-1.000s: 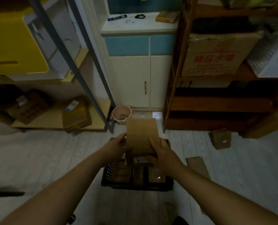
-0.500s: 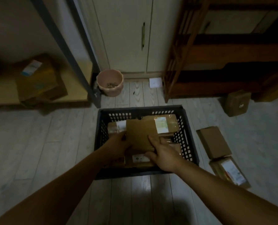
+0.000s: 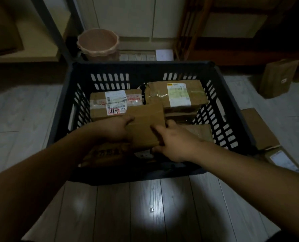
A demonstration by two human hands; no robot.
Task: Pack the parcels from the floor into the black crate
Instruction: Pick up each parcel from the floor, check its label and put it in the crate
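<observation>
The black crate [image 3: 141,67] stands on the floor right in front of me, with several cardboard parcels inside. A plain brown parcel [image 3: 146,123] sits low in the crate's middle, gripped on its left by my left hand [image 3: 113,130] and on its right by my right hand [image 3: 173,142]. Behind it lie a taped parcel with a white label [image 3: 110,103] and a larger labelled parcel [image 3: 176,95]. More parcels lie under my hands, partly hidden. On the floor to the right are a flat brown parcel [image 3: 260,130], a labelled one [image 3: 281,159] and a small box [image 3: 278,77].
A pink pot [image 3: 98,44] stands just behind the crate, beside a grey shelf leg [image 3: 56,30]. White cabinet doors [image 3: 127,14] are at the back, and a dark wooden shelf unit [image 3: 232,41] at back right. A cardboard box [image 3: 2,32] rests on a low shelf at left.
The view has dropped and closed in on the crate. Both hands have lowered the plain brown parcel from above the crate down among the parcels inside it.
</observation>
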